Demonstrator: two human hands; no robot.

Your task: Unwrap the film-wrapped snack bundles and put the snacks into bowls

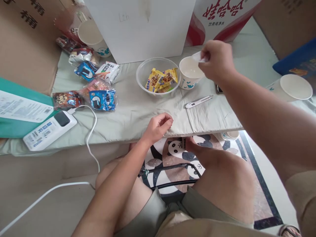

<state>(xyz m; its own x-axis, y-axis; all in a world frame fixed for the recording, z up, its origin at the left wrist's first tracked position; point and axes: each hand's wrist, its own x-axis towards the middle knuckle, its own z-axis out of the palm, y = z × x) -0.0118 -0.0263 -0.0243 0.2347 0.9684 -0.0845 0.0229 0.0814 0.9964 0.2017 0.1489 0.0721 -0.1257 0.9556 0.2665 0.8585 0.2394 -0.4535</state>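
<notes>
My right hand [218, 62] pinches a small, thin white piece [198, 57], perhaps paper or film, at the rim of a white paper cup [191, 73] with blue leaf prints. Beside that cup stands a clear plastic bowl [143, 86] holding several yellow snack packets [160, 80]. My left hand [159, 127] rests near the front edge of the table, its fingers curled closed with nothing visible in them. A white utility knife [198, 101] lies between my left hand and the cup.
Several wrapped snacks [102, 99] lie at left, near a white power bank [50, 130] with a cable [92, 131]. Another paper cup [92, 36] is behind them, and one more cup [293, 87] stands at right. White box [148, 29] and cardboard [27, 42] border the table.
</notes>
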